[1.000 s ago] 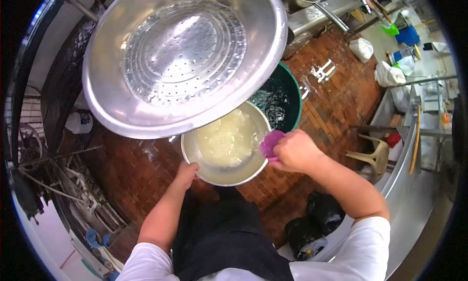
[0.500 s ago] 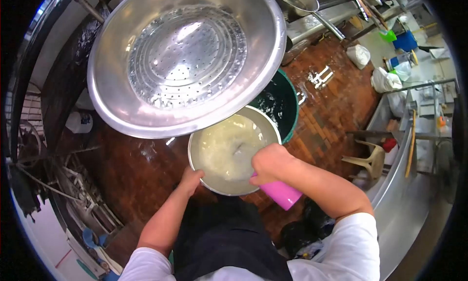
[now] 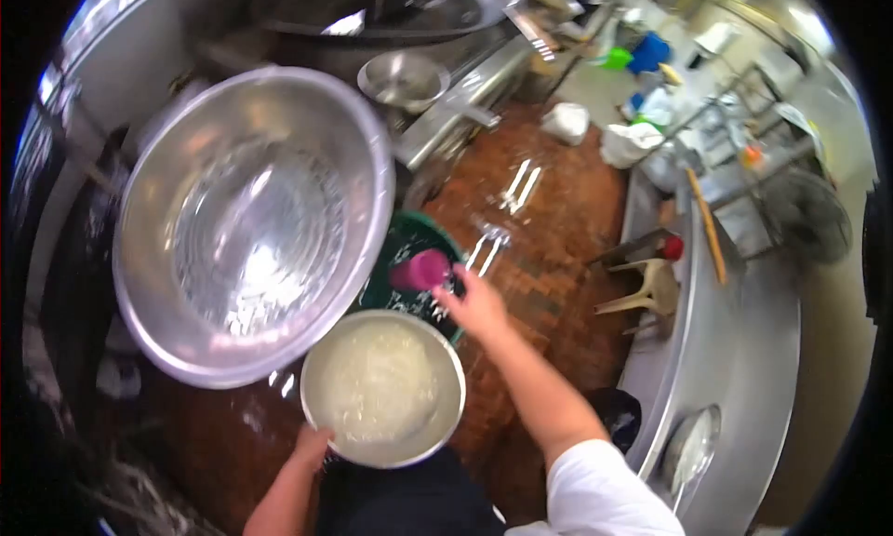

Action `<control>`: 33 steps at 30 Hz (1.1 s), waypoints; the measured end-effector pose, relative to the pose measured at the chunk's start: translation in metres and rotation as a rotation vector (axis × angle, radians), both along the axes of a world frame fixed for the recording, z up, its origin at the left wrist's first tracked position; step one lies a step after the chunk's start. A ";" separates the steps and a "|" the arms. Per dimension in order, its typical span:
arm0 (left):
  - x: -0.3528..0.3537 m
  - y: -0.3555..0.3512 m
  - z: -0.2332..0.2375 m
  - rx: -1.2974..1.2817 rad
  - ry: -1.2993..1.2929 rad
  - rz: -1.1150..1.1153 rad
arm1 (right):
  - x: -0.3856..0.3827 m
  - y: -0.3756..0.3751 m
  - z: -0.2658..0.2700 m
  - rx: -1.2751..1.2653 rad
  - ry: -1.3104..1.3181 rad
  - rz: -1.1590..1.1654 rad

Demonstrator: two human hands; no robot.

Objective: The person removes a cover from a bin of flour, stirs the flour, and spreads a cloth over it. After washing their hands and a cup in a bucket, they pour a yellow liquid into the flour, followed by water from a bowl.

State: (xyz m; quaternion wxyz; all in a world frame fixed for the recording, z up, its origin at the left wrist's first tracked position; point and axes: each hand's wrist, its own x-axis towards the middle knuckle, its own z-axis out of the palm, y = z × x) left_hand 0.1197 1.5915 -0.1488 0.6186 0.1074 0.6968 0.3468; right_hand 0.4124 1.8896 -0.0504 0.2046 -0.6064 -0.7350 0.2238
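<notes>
My left hand [image 3: 313, 443] grips the near-left rim of a round metal pot [image 3: 451, 408]. Pale, cloudy liquid with whitish stuff in it fills much of this pot. My right hand [image 3: 476, 303] is stretched out over a dark green tub [image 3: 437, 221], its fingers apart. Just off those fingertips, a pink cup [image 3: 423, 271] is tilted within the tub's outline, over dark water. It looks loose from the hand, though blur hides any slight contact. Up and to the left, a big metal colander [image 3: 149, 220] partly covers the tub.
A long-handled metal pan [image 3: 402, 82] rests beyond the colander. Wet brown tiles [image 3: 558, 247] make up the floor. On the right are a beige plastic stool [image 3: 651, 289], a steel counter [image 3: 744, 368] and a fan [image 3: 805, 215]. White sacks [image 3: 633, 143] lie farther back.
My right hand has left the pot and reached forward to the green tub, where the pink cup has come out of its grasp. My left hand stays at the pot's rim. The view has turned.
</notes>
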 end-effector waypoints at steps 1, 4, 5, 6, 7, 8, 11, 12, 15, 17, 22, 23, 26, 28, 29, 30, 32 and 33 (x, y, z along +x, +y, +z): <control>-0.007 -0.003 0.004 -0.121 0.041 -0.100 | 0.008 -0.021 0.000 -0.077 0.147 -0.091; -0.009 0.006 0.026 -0.035 0.011 -0.108 | 0.042 -0.122 -0.041 -0.218 0.284 -0.292; -0.014 0.005 0.029 -0.008 -0.004 -0.147 | 0.046 -0.161 -0.031 -0.437 0.413 -0.353; -0.021 0.003 0.018 0.014 -0.032 -0.172 | 0.052 -0.208 -0.070 -0.345 0.486 -0.363; -0.026 0.010 0.027 0.031 -0.028 -0.198 | 0.059 -0.251 -0.097 -0.577 0.502 -0.443; -0.023 0.019 0.048 0.032 -0.035 -0.301 | 0.050 -0.277 -0.065 -0.740 0.597 -0.475; -0.037 0.022 0.049 -0.040 -0.110 -0.544 | 0.004 -0.365 -0.026 -0.978 0.809 -0.621; -0.038 0.025 0.064 -0.032 -0.103 -0.616 | -0.016 -0.386 -0.021 -0.958 0.837 -0.644; -0.034 0.036 0.110 0.029 -0.099 -0.800 | -0.062 -0.443 -0.010 -0.735 1.118 -1.016; -0.034 0.037 0.122 0.064 -0.092 -0.926 | -0.087 -0.474 0.004 -0.630 1.159 -1.123; -0.002 0.018 0.146 0.234 -0.053 -1.312 | -0.120 -0.544 0.052 -0.458 1.232 -1.397; 0.006 0.011 0.147 0.229 -0.056 -1.365 | -0.125 -0.562 0.061 -0.347 1.258 -1.377; 0.029 -0.023 0.172 0.324 -0.138 -1.484 | -0.143 -0.618 0.068 -0.231 1.294 -1.439; 0.042 -0.051 0.194 0.287 -0.150 -1.568 | -0.157 -0.655 0.083 -0.212 1.285 -1.544; 0.046 -0.064 0.199 0.284 -0.148 -1.616 | -0.165 -0.670 0.093 -0.184 1.293 -1.586; 0.048 -0.080 0.192 0.375 -0.231 -1.599 | -0.171 -0.688 0.100 -0.162 1.294 -1.620; 0.056 -0.108 0.188 0.394 -0.217 -1.725 | -0.182 -0.729 0.109 -0.129 1.320 -1.646; 0.059 -0.122 0.187 0.415 -0.186 -1.817 | -0.188 -0.748 0.113 -0.110 1.321 -1.673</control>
